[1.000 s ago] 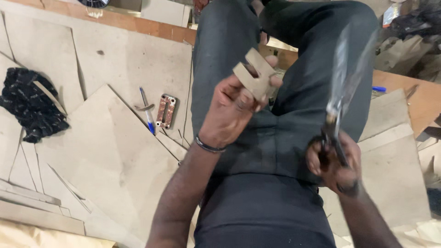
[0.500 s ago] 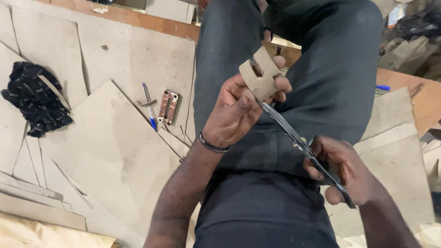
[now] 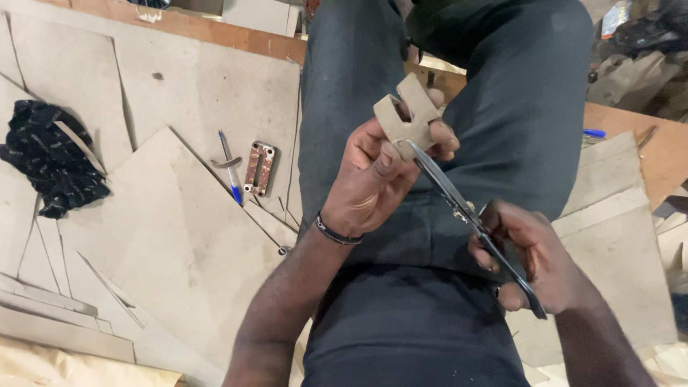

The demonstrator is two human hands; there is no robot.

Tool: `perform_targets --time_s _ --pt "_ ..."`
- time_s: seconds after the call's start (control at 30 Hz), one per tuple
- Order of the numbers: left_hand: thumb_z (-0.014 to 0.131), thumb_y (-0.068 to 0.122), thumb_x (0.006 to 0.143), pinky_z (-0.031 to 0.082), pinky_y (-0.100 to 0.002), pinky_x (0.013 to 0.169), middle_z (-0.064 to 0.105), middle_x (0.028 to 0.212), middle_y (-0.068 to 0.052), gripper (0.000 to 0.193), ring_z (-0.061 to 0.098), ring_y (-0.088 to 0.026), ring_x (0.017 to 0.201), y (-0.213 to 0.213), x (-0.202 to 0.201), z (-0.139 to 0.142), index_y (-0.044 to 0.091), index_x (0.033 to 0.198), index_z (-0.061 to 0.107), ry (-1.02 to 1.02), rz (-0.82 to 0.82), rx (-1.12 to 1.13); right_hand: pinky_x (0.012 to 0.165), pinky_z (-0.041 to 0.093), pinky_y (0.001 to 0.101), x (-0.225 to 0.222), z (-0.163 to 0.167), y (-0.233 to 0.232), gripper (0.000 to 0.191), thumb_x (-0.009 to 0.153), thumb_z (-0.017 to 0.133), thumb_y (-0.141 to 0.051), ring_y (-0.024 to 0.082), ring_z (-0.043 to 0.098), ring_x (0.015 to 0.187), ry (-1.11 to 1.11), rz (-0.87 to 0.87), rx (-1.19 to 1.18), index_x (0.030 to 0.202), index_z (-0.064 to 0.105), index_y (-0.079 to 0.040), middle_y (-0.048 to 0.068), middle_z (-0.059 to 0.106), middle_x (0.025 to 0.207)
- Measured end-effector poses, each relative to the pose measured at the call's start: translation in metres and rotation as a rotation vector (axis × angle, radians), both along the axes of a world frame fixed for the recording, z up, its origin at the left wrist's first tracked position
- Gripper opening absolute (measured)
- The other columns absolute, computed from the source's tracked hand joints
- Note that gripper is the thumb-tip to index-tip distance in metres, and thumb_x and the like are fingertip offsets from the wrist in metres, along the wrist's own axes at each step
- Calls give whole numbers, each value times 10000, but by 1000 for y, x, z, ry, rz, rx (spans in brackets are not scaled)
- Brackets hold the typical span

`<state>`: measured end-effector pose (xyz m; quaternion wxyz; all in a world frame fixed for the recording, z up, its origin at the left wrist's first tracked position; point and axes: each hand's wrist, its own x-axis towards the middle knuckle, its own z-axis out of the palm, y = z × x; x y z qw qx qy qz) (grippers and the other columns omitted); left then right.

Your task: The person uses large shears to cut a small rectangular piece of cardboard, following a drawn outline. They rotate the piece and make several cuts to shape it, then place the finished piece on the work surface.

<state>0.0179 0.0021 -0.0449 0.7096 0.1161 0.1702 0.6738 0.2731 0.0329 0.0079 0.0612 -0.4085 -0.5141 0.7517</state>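
Scissors meeting a cardboard cutout above the lap

Head view: the left hand (image 3: 373,179) is pinching a small tan cardboard cutout (image 3: 406,116) at frame centre, raised so its edge is meeting the blades; the right hand (image 3: 534,254), lower right, is gripping the scissors (image 3: 466,211). A blue pen (image 3: 231,175) and a metal plate (image 3: 259,168) are lying on cardboard sheets (image 3: 143,236) at left.

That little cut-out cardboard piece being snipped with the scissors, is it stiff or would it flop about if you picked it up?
Probably fairly stiff: the cardboard piece keeps its shape, its upper part standing free above the left hand that pinches it. Likely light, since a few fingers carry it. It looks flat, so hardly apt to roll, though its narrow arms might bend or tear where the scissors bite.
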Motion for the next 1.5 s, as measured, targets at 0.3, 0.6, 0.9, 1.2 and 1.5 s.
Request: perform_targets --time_s 0.3,0.6,0.9,1.2,1.5 --pt "736 293 1056 527 -440 1133 680 1287 -98 672 655 -235 1245 -1 2 -10 41 1578 396 19 -42 47 586 419 251 -6 14 4 974 493 762 -920 82 503 675 -25 20 -105 900 522 -69 -7 543 766" --pt "748 281 1046 474 -451 1161 723 1247 -98 672 632 -262 1307 3 -3 -17 83 1559 362 -7 2 97 557 437 282 -7 24 12 923 525 697 -936 102 521 615 -217 173 69 827 500 -87 -10 560 672" --pt "755 232 1045 450 -471 1196 731 1224 -128 782 644 -275 1283 0 7 -25 102 1628 250 -47 -41 107 528 398 288 -14 28 9 986 418 688 -957 118 455 607 -265 143 -29 833 503 -81 -3 519 663" --pt "731 231 1052 429 -513 1216 750 1205 -123 803 671 -265 1257 -3 22 -30 136 1649 202 -132 -22 122 596 395 275 -24 28 10 1022 502 638 -1017 109 467 674 -139 111 8 891 527 -79 -10 525 734" --pt "748 264 1032 382 -512 1213 739 1209 -113 856 656 -259 1266 -6 26 -32 203 1657 166 -208 -15 108 611 384 268 -21 25 6 1030 486 684 -990 103 486 683 -121 84 -70 926 564 -66 -14 520 758"
